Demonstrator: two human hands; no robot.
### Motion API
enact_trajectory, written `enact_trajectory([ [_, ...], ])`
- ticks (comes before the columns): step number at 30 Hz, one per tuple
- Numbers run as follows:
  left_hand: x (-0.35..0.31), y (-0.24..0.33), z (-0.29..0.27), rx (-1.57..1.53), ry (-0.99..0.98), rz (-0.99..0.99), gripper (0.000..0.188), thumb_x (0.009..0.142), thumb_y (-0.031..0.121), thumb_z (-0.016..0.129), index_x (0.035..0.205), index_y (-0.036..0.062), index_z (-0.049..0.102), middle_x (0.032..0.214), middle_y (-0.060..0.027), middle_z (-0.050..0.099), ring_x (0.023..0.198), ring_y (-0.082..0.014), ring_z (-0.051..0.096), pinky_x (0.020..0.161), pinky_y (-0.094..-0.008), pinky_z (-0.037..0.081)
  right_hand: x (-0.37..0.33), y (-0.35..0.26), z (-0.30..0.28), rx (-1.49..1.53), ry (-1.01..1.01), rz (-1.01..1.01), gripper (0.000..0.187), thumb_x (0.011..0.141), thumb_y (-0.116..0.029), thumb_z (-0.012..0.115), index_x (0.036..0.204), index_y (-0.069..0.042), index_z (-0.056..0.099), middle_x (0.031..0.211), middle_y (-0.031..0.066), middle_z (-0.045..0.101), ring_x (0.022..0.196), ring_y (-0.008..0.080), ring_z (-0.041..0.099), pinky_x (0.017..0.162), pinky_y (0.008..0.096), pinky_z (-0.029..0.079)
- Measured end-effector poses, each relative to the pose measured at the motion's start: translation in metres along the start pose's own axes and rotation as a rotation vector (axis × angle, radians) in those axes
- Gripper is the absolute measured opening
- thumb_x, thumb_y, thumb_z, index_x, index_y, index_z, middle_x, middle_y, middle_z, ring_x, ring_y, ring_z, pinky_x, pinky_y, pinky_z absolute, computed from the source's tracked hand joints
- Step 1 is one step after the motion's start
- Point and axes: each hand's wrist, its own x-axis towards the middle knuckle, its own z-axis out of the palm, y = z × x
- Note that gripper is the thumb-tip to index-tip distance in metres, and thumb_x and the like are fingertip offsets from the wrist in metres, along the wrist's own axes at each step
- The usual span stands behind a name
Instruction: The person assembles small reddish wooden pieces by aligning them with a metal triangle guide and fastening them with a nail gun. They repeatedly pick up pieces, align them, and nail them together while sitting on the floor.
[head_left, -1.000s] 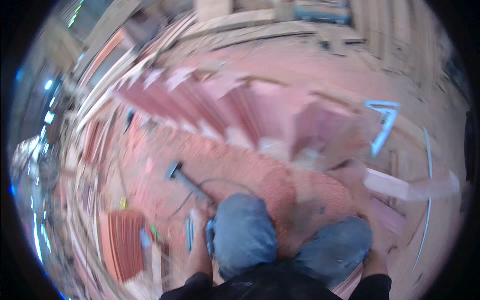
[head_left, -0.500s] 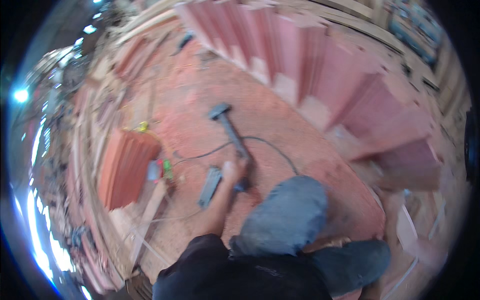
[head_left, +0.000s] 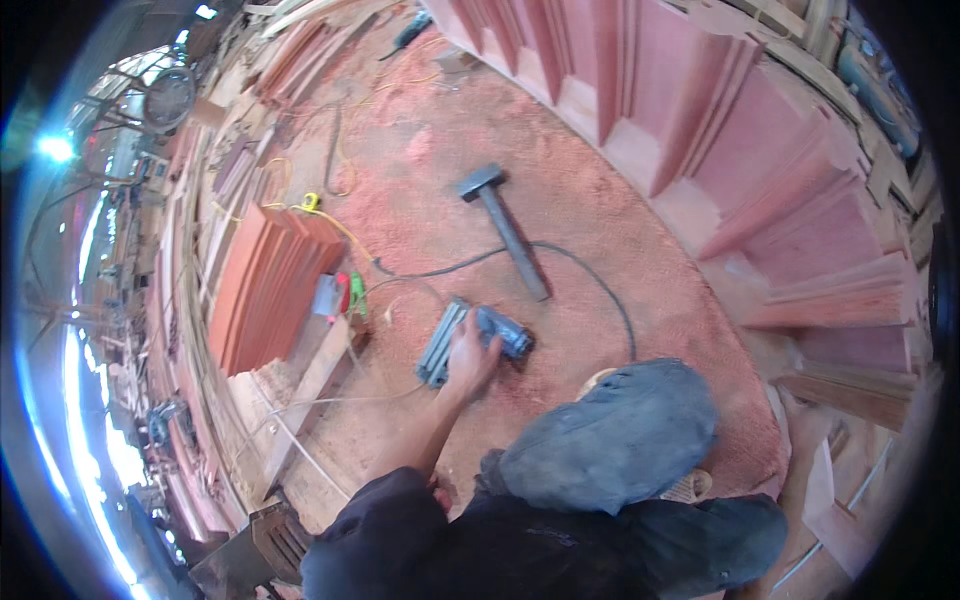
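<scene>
My left hand (head_left: 473, 362) reaches down to the floor, its fingers curled over a blue-and-grey nail gun (head_left: 508, 332). The tool lies on its side, its ribbed grey magazine sticking out left of the hand. Just beyond, a hammer (head_left: 515, 240) with a dark metal head rests on the reddish, dust-covered surface, untouched. A dark cable (head_left: 440, 272) passes beneath the hammer's handle. My right hand is out of sight. My bent knee (head_left: 610, 435) in grey-blue trousers is right of the nail gun.
A stack of reddish boards (head_left: 265, 290) stands at left, beside a yellow tape measure (head_left: 310, 202) and a green-and-red item (head_left: 350, 292). A wooden strip (head_left: 310, 405) lies nearer. Pink-red panels (head_left: 690, 110) line the right. A power tool (head_left: 410, 32) lies far off.
The view has shifted and sharpened. My left hand, close to the lower end of the hammer's handle before, is now apart from it and on the nail gun.
</scene>
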Motion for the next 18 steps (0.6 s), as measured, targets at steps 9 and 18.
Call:
enact_trajectory([
  [9,-0.014,-0.044,0.040,-0.063,-0.054,-0.013,0.098,0.091,0.023,0.078,0.170,0.0023,0.025,0.152,-0.0326,0.059,0.141,-0.0505,0.057,0.115,-0.0550,0.048,-0.002,0.011,0.014,0.321,-0.086,-0.078,0.048,0.080,-0.054,0.092,0.109,-0.016,0.086,0.116,0.0077,0.083,0.106,0.0326,0.077,0.096,0.0457,0.060],
  [18,0.022,-0.010,-0.001,0.180,-0.075,-0.074,0.060,0.093,0.023,0.078,0.145,-0.0007,0.059,0.128,-0.0275,0.075,0.117,-0.0444,0.072,0.100,-0.0504,0.056,-0.004,0.011,0.046,0.397,0.080,-0.174,0.057,0.091,-0.056,0.081,0.134,-0.020,0.075,0.138,0.0133,0.075,0.129,0.0384,0.070,0.112,0.0541,0.052],
])
